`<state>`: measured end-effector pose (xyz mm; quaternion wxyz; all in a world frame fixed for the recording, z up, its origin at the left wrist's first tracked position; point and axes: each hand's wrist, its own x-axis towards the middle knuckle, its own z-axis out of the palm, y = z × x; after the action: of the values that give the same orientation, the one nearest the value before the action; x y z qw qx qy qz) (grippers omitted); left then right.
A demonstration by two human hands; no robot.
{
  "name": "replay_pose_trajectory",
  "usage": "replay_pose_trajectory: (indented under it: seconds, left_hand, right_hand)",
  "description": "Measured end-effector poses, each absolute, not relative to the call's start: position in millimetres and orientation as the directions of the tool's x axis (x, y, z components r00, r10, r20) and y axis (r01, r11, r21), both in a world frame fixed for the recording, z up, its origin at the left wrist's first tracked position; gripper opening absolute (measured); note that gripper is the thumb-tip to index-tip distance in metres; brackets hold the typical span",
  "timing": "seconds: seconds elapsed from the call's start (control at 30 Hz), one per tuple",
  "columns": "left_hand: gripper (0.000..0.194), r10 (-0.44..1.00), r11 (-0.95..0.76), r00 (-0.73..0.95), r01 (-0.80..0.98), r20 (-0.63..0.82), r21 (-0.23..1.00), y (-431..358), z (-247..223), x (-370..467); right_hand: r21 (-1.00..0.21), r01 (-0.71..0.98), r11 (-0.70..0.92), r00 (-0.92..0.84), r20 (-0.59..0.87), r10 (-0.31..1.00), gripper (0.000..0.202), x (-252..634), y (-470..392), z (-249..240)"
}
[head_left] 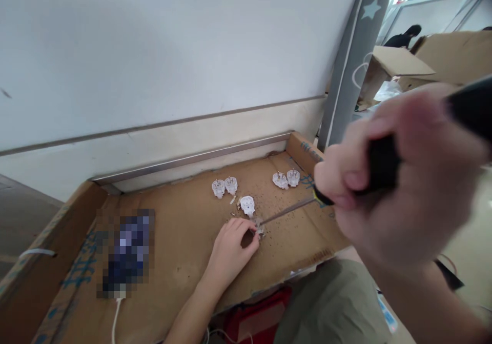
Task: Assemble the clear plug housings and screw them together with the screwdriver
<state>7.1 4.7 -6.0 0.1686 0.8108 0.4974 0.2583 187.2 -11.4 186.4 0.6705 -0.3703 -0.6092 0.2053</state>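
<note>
My left hand [234, 244] pinches a small pale plug part [259, 226] against the cardboard surface. Large and close to the camera at the right, my right hand [407, 175] is wrapped round a black screwdriver handle. The thin metal shaft [288, 209] slants down to the left, and its tip is at the part by my left fingertips. Just beyond lies a white plug piece [247, 206] with small bits beside it. Further back are a pair of white plug pieces with pins [218, 188] and another pair [292, 178] to the right.
A cardboard-lined tray [180, 200] with raised edges holds everything. Dark specks are scattered around the work spot. A blurred-out object [128, 249] with a white cable lies at the left. Cardboard boxes [400, 62] and a person [402, 38] are in the back right.
</note>
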Motion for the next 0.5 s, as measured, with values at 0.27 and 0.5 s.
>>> replay_pose_trajectory:
  seconds: [0.27, 0.5]
  left_hand:
    - [0.008, 0.888, -0.459, 0.366, 0.722, 0.278, 0.517, 5.1, -9.1, 6.6]
    - [0.007, 0.884, -0.467, 0.376, 0.715, 0.277, 0.52, 5.0, -10.0, 6.7]
  right_hand:
    - [-0.844, -0.254, 0.473, 0.184, 0.438, 0.88, 0.037, 174.1, 0.1, 175.7]
    - [-0.841, -0.325, 0.433, 0.145, 0.408, 0.901, 0.038, 170.5, -0.3, 178.9]
